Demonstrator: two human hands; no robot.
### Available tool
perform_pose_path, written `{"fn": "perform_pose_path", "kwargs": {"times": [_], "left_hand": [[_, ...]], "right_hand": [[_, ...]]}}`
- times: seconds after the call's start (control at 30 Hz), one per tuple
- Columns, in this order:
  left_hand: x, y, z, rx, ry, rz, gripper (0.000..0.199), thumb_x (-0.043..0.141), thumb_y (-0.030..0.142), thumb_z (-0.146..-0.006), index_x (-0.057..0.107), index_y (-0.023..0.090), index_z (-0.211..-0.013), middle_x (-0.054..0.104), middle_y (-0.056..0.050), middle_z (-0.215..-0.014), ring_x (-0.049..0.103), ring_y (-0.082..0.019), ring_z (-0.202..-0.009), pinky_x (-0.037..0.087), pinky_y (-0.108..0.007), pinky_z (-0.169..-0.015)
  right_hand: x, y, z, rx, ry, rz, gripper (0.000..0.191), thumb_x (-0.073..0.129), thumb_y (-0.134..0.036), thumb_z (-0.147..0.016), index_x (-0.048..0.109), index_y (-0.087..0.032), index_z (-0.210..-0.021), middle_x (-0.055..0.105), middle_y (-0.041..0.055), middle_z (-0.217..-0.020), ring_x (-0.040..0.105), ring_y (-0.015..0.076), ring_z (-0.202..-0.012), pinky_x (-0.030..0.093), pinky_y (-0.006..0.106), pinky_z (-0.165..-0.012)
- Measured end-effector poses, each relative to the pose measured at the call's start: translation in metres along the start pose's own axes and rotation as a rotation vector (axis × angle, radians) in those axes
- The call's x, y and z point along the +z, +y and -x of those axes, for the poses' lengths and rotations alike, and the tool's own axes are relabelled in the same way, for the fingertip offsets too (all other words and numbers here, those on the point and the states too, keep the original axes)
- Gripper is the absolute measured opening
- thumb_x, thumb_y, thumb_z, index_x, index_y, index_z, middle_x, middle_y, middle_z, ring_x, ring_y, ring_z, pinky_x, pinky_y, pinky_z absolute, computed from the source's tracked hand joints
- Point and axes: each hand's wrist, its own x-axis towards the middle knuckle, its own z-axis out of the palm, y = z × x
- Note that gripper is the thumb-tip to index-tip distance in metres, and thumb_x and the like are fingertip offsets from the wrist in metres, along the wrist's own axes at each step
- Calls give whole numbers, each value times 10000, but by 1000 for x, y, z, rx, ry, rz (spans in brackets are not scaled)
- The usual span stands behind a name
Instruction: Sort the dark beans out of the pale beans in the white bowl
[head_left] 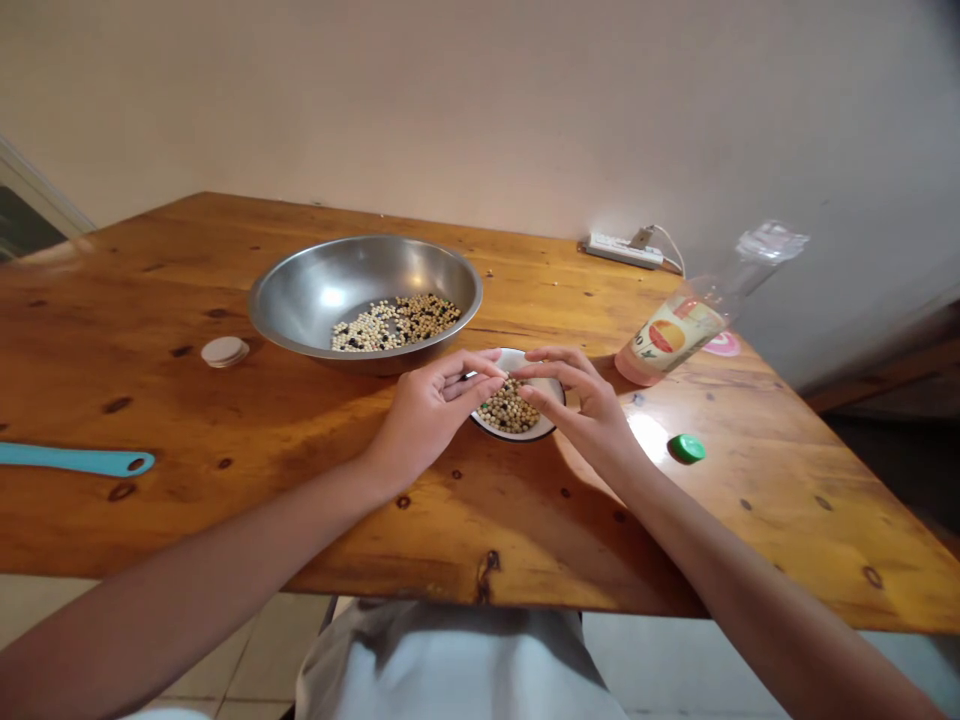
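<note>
A small white bowl (553, 408) with a dark rim holds tan beans (511, 412) with a few green bits. Over its left side is my left hand (439, 400), fingers bent and closed, with a small dark bean between them. My right hand (589, 400) is over the bowl's right side, its fingers apart and curved inward, the fingertips near those of my left hand. No object shows in my right hand. Behind and to the left stands a wide steel basin (300, 290) with pale and black beans (397, 322) on its bottom.
On the wooden table (300, 520) lie a round white lid (224, 351), a turquoise handle (75, 460) and a green cap (686, 448). A bottle (675, 332) with plastic film on top stands right of the bowl, before a pink disc (724, 344). A power strip (624, 250) is near the wall.
</note>
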Motion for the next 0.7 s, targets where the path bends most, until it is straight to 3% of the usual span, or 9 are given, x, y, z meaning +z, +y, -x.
{"fn": "perform_pose_path", "kwargs": {"times": [0.27, 0.53, 0.7], "left_hand": [[4, 1, 1, -5, 8, 48, 83, 652, 252, -782, 638, 172, -802, 689, -69, -1103, 588, -211, -1119, 432, -326, -972], [3, 1, 1, -128, 17, 190, 143, 639, 308, -791, 677, 183, -849, 676, -63, -1139, 547, -227, -1165, 368, -344, -1022], [2, 3, 2, -144, 15, 381, 231, 543, 356, -851, 682, 178, -906, 673, -61, -1128, 530, -223, -1180, 388, -360, -1020]], "right_hand": [[1, -3, 0, -97, -15, 98, 59, 629, -269, -821, 670, -236, -847, 620, 40, -979, 548, 204, -1005, 402, 382, -920], [-2, -2, 3, 75, 72, -107, 104, 602, -310, -832, 627, -215, -798, 645, 13, -811, 577, 162, -792, 445, 308, -752], [-2, -7, 3, 12, 71, 17, 100, 603, -289, -828, 617, -202, -781, 623, 16, -750, 552, 156, -726, 436, 301, -703]]}}
